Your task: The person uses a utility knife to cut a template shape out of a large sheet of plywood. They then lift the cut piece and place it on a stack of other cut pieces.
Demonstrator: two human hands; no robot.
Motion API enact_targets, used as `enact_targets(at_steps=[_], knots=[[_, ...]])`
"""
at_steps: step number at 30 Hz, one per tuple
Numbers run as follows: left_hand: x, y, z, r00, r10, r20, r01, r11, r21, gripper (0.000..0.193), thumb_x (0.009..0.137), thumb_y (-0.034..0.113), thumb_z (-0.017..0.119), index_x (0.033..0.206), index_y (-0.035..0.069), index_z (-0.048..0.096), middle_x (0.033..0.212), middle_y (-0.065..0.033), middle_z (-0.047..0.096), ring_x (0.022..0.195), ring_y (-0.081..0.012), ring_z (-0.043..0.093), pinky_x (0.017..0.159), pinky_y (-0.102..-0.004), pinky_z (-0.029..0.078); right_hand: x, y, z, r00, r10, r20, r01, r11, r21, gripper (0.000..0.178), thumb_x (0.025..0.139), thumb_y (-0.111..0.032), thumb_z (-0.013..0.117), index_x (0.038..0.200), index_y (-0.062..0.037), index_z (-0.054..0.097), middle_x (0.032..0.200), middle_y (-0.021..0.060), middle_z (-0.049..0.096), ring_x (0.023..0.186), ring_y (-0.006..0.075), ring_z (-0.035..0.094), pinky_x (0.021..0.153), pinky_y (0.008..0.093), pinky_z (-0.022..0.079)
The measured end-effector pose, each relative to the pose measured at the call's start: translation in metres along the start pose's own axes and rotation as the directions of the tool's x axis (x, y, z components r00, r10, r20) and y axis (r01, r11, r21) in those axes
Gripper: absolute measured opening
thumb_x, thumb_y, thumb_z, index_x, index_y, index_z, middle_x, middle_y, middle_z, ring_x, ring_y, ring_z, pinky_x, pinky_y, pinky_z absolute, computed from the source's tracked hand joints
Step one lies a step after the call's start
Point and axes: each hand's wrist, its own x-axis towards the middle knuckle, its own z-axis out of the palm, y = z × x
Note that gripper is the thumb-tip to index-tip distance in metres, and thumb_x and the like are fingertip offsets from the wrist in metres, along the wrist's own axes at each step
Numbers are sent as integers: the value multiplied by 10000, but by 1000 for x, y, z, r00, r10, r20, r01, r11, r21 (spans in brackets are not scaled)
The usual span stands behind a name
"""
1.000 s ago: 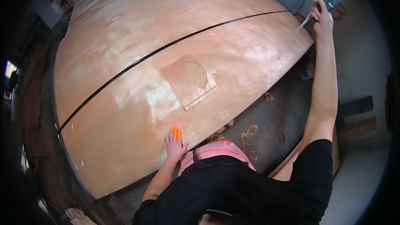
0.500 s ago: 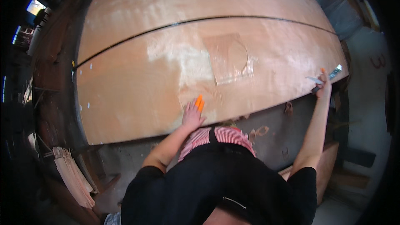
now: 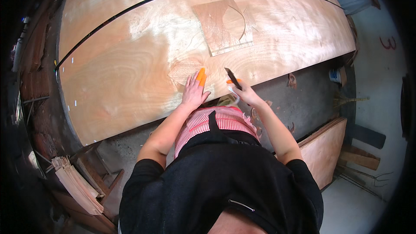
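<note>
My left hand (image 3: 193,92), with orange caps on two fingertips, lies flat with spread fingers on a small pale veneer patch (image 3: 184,71) near the front edge of a large wood veneer sheet (image 3: 130,69). Just to its right, my right hand (image 3: 243,92) grips a dark-bladed knife (image 3: 232,78), the blade pointing up onto the sheet. A darker square veneer piece (image 3: 223,26) with a curved cut lies further back. A thin black line (image 3: 143,3) arcs across the sheet.
A dark work surface (image 3: 303,104) with veneer scraps runs to the right of the sheet. A plywood board (image 3: 325,147) leans at lower right. Stacked veneer strips (image 3: 76,182) lie at lower left. A pale floor (image 3: 372,86) lies to the right.
My right hand has come in from the sheet's far right edge to beside my left hand, still holding the knife. The left hand stayed near the front edge, on the patch.
</note>
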Motion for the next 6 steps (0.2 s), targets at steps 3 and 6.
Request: enact_targets(at_steps=[3, 6], knots=[[-1, 2, -2, 999, -29, -21, 28, 999, -31, 618, 714, 320, 584, 1197, -7, 381, 1288, -151, 310, 1218, -291, 255, 993, -450, 204, 31, -11, 28, 993, 58, -106, -65, 996, -61, 252, 816, -135, 501, 1049, -40, 493, 611, 16, 470, 544, 112, 456, 505, 244, 388], [-3, 1, 0, 998, -41, -42, 39, 998, -54, 616, 715, 320, 586, 1197, -5, 382, 1290, -143, 310, 1225, -285, 248, 997, -447, 197, 48, -19, 41, 987, 61, -146, -82, 986, -143, 248, 812, -134, 502, 1046, -52, 497, 631, 52, 509, 581, 135, 502, 537, 261, 408]])
